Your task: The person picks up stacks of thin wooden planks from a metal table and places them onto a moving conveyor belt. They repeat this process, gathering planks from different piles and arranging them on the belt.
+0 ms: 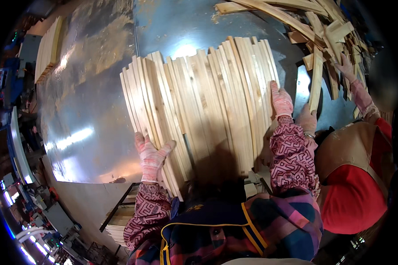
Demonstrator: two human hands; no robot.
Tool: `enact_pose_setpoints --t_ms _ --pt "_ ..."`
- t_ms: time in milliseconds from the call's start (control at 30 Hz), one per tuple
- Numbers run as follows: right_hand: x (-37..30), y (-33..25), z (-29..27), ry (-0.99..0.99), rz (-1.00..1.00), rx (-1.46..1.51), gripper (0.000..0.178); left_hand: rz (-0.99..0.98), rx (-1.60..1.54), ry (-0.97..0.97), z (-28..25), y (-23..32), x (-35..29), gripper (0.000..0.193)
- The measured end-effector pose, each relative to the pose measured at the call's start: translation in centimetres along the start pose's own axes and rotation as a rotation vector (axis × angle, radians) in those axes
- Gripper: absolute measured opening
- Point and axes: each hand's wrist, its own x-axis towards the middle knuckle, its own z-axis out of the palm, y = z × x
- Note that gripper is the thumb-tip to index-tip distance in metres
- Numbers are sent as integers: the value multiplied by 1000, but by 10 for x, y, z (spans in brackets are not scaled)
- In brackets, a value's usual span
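Note:
A wide row of pale wooden strips (199,101) stands packed side by side on the metal tabletop in front of me, their far ends uneven. My left hand (151,157), in a pink and white knit glove, rests at the row's near left side with thumb and fingers spread. Along the right outer edge lies my right hand (281,99), gloved alike, its fingers stretched out flat against the last strip. Neither hand is wrapped around a single strip. Shadow darkens the row's near end close to my body.
The shiny metal table (88,119) extends to the left and far side. A jumbled heap of loose wood pieces (327,39) lies at the far right, where a co-worker in red (353,198) reaches in. Stacked boards (51,48) stand far left; more strips (119,225) sit below.

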Motion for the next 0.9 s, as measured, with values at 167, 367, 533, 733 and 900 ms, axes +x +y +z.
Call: enact_pose_setpoints --t_ms 167,367,533,733,900 --pt "-9 -3 0 58 -47 -125 90 134 538 -98 -18 51 -5 108" --pt "-14 -7 -3 120 85 -183 88 434 448 118 -17 66 3 92" --pt "9 39 36 271 -477 -396 42 246 667 55 -25 60 30 100" --pt "-28 -44 12 -206 -52 73 63 146 468 16 -75 45 61 103" --pt "-35 -52 -4 -466 -307 142 76 -91 533 96 -107 40 104 79"
